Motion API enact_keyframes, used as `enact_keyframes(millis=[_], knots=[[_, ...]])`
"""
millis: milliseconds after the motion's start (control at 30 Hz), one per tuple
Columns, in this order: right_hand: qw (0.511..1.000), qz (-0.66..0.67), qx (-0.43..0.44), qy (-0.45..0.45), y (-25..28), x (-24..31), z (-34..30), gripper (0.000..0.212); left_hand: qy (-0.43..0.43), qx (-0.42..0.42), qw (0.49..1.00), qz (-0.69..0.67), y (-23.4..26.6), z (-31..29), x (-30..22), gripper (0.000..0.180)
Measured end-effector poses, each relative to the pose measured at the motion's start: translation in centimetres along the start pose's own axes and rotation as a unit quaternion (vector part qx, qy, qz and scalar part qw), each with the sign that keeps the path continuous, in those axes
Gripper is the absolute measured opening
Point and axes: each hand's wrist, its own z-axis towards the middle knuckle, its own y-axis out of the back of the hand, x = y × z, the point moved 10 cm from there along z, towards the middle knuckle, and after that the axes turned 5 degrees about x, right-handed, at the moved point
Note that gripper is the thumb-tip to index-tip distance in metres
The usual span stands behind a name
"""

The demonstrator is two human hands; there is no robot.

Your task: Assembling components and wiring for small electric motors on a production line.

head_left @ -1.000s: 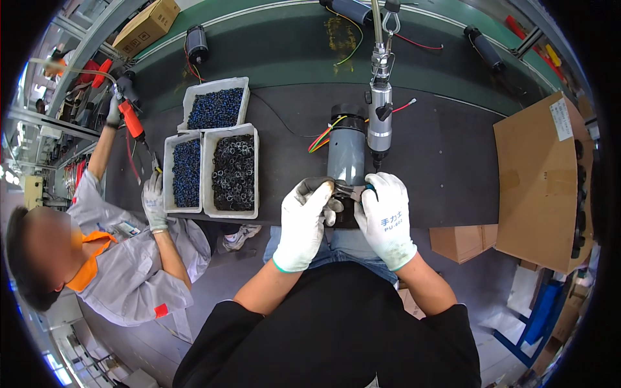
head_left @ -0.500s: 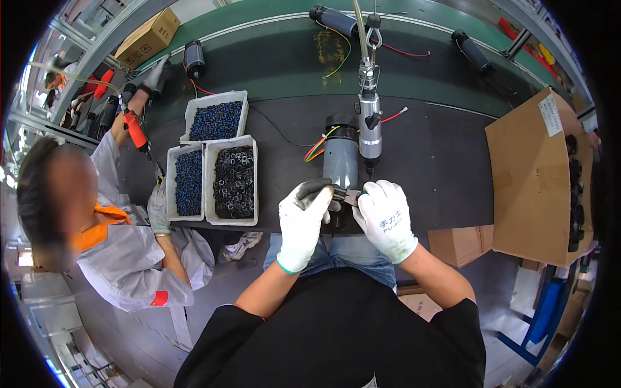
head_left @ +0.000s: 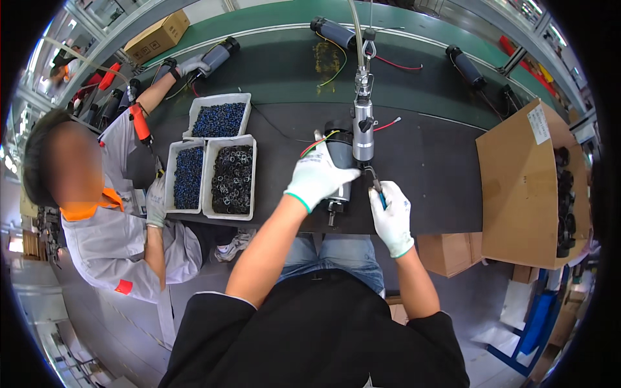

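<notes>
A grey cylindrical motor (head_left: 340, 155) with a black end cap lies on the dark bench in front of me, its metal shaft (head_left: 332, 216) toward me. My left hand (head_left: 314, 176), in a white glove, grips the motor from its left side, the thumb stretched across the body. My right hand (head_left: 392, 218), gloved too, is closed round a pair of pliers (head_left: 379, 187) with blue on the handle and a thin bent tip. The pliers' tip is just below a hanging silver power screwdriver (head_left: 363, 132), right of the motor. Red, yellow and green wires (head_left: 320, 143) leave the motor's far end.
Three white bins to the left hold small blue-black parts (head_left: 220, 119) and black rings (head_left: 234, 171). A co-worker (head_left: 103, 213) sits beyond them, one hand on another motor (head_left: 221, 55). At right stands a large open cardboard box (head_left: 517, 194). More motors (head_left: 466, 68) lie on the green conveyor.
My hands were together in front of the motor with the pliers and a small dark piece. Now the left is on the motor; the right has drawn away with the pliers. The co-worker's motor has moved rightward.
</notes>
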Motion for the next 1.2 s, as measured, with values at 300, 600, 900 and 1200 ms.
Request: enact_keyframes(millis=[300, 600, 900, 1200], knots=[[0.962, 0.225, 0.006, -0.157, 2.2, -2.5, -0.2, 0.005, -0.050, 0.071, 0.823, -0.561, 2.2, -2.5, 5.5, 0.075], [0.934, -0.125, 0.181, 0.282, 5.3, 14.3, 9.0, 0.031, -0.172, -0.145, 0.917, -0.328, 8.2, -9.2, 2.2, 0.093], [0.846, -0.267, 0.262, 0.380, 2.7, 18.8, 10.3, 0.030, -0.217, -0.176, 0.916, -0.286, 9.5, -9.7, 2.0, 0.098], [0.835, -0.277, 0.299, 0.370, 2.4, 19.4, 10.3, 0.044, -0.211, -0.147, 0.918, -0.303, 8.5, -9.1, 2.5, 0.098]])
